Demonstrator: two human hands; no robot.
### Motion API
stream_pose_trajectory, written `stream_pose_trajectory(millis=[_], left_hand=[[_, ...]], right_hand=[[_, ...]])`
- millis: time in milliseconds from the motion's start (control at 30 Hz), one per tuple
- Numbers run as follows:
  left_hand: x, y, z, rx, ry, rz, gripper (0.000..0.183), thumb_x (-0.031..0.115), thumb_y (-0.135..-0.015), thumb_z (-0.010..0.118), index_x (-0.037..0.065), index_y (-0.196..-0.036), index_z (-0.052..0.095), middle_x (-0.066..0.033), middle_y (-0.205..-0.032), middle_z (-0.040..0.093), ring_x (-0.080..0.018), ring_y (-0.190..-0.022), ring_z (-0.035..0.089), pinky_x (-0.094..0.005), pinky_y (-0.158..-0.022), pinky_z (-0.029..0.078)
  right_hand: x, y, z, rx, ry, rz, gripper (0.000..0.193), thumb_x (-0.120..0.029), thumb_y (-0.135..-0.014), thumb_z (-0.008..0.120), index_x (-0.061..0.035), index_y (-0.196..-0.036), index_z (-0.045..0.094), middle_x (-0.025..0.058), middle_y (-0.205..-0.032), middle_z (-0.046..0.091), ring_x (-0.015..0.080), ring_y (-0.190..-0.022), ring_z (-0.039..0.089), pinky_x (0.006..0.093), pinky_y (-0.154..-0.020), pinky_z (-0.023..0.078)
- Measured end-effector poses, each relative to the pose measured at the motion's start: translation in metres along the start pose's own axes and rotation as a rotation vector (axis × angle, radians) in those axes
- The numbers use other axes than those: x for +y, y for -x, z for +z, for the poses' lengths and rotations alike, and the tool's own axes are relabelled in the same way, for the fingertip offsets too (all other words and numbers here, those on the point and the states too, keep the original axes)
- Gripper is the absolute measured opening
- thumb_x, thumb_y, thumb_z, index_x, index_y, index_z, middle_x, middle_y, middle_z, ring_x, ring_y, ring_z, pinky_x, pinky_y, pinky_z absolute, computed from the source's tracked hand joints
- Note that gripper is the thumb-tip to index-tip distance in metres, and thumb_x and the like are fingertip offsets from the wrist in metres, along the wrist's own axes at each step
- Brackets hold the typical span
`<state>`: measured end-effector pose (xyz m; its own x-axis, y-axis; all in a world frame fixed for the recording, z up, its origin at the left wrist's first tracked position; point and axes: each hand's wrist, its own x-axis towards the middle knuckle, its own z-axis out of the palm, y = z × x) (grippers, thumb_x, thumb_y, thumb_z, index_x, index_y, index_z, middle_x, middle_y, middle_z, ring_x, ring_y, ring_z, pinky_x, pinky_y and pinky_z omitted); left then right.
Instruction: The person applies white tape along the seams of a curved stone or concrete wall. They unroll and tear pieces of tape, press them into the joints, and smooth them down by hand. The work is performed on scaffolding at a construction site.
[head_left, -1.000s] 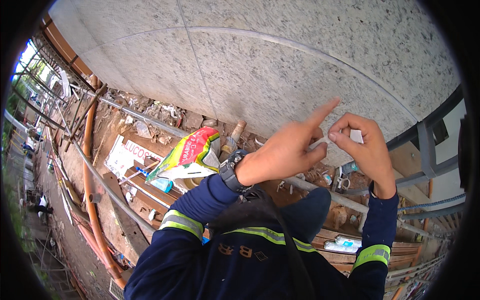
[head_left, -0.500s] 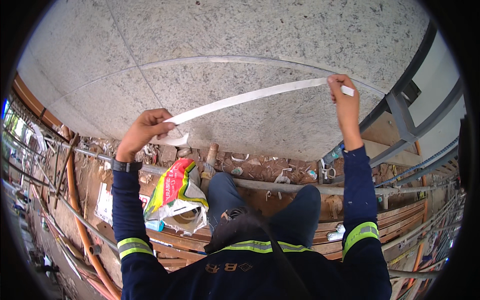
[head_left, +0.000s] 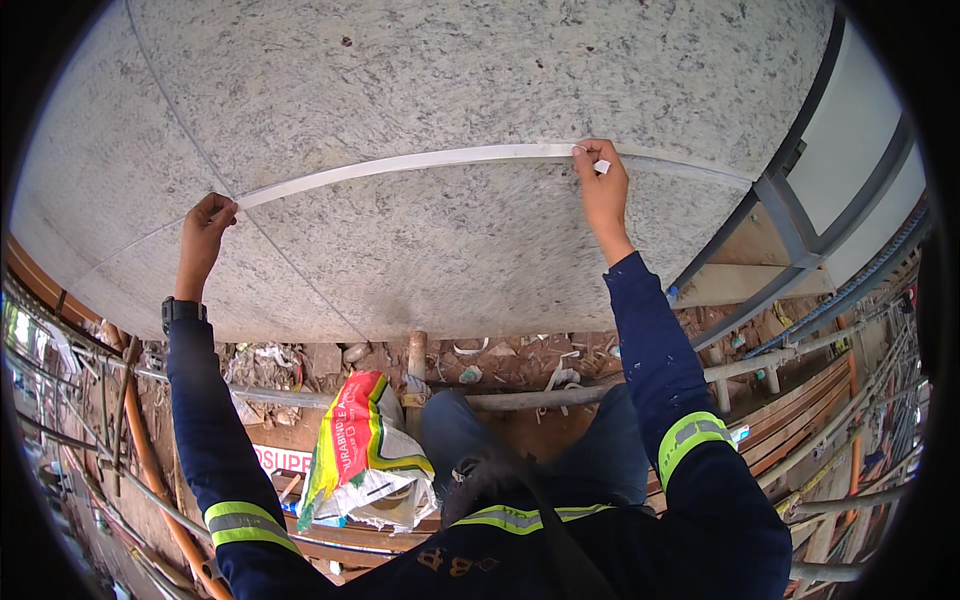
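A long white strip of tape (head_left: pixel 400 164) stretches between my two hands along the horizontal joint of a grey speckled wall panel (head_left: pixel 450 230). My left hand (head_left: pixel 208 222) pinches the tape's left end beside the spot where a thin slanting joint line (head_left: pixel 290 262) crosses. Farther right, my right hand (head_left: pixel 604 180) grips the other end between thumb and fingers, with a short white piece showing at its palm. The tape lies along the joint; whether its whole length touches the wall I cannot tell. Past my right hand the bare joint (head_left: pixel 690 168) runs on toward the panel's edge.
A red, yellow and white sack (head_left: pixel 365 450) stands by my left knee on wooden planks (head_left: pixel 800 430). A metal scaffold pipe (head_left: pixel 530 398) crosses before my knees, above littered soil. Grey metal framing (head_left: pixel 795 215) borders the panel at right; an orange pipe (head_left: pixel 150 450) runs at left.
Both hands have moved up and left, the left one most. The tape, slanting below the joint before, now follows it. The loose tail that hung below my left hand no longer shows.
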<state>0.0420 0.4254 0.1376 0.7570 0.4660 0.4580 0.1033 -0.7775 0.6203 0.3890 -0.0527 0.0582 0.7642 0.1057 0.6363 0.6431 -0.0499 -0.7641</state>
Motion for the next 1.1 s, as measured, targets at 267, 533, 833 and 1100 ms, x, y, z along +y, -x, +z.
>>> stream_pose_trajectory(millis=[267, 533, 833, 1100], left_hand=[[-0.037, -0.028, 0.029, 0.149, -0.027, 0.109, 0.019, 0.018, -0.098, 0.064, 0.000, -0.094, 0.064, -0.0043, -0.081, 0.066, -0.0103, -0.078, 0.059, -0.0265, -0.074, 0.046], [-0.058, -0.032, 0.028, 0.172, -0.271, 0.119, 0.025, 0.024, -0.099, 0.063, 0.000, -0.101, 0.068, -0.0087, -0.093, 0.073, -0.0147, -0.091, 0.065, -0.0286, -0.085, 0.048], [-0.100, -0.054, 0.030, 0.250, -0.214, 0.110, 0.036, 0.036, -0.100, 0.063, 0.005, -0.116, 0.070, -0.0054, -0.106, 0.075, -0.0127, -0.098, 0.066, -0.0265, -0.085, 0.048], [-0.065, -0.043, 0.065, 0.452, -0.183, 0.124, 0.021, 0.020, -0.092, 0.067, 0.000, -0.087, 0.064, -0.0066, -0.072, 0.061, -0.0149, -0.070, 0.054, -0.0336, -0.065, 0.045]], right_hand=[[0.005, -0.001, 0.011, 0.072, 0.157, -0.143, 0.016, -0.021, -0.097, 0.067, -0.0061, -0.101, 0.063, 0.0037, -0.080, 0.065, 0.0158, -0.068, 0.059, 0.0319, -0.063, 0.047], [0.018, -0.003, 0.017, 0.102, 0.245, -0.260, 0.023, -0.029, -0.095, 0.071, -0.0072, -0.097, 0.066, 0.0049, -0.081, 0.069, 0.0181, -0.069, 0.064, 0.0326, -0.064, 0.049], [0.017, -0.015, 0.010, 0.031, 0.307, -0.279, 0.029, -0.034, -0.094, 0.073, -0.0061, -0.097, 0.068, 0.0030, -0.081, 0.071, 0.0115, -0.071, 0.065, 0.0257, -0.068, 0.049], [0.011, -0.016, 0.003, 0.005, 0.393, -0.191, 0.030, -0.037, -0.093, 0.073, -0.0071, -0.097, 0.068, 0.0033, -0.080, 0.071, 0.0129, -0.075, 0.068, 0.0272, -0.072, 0.050]])
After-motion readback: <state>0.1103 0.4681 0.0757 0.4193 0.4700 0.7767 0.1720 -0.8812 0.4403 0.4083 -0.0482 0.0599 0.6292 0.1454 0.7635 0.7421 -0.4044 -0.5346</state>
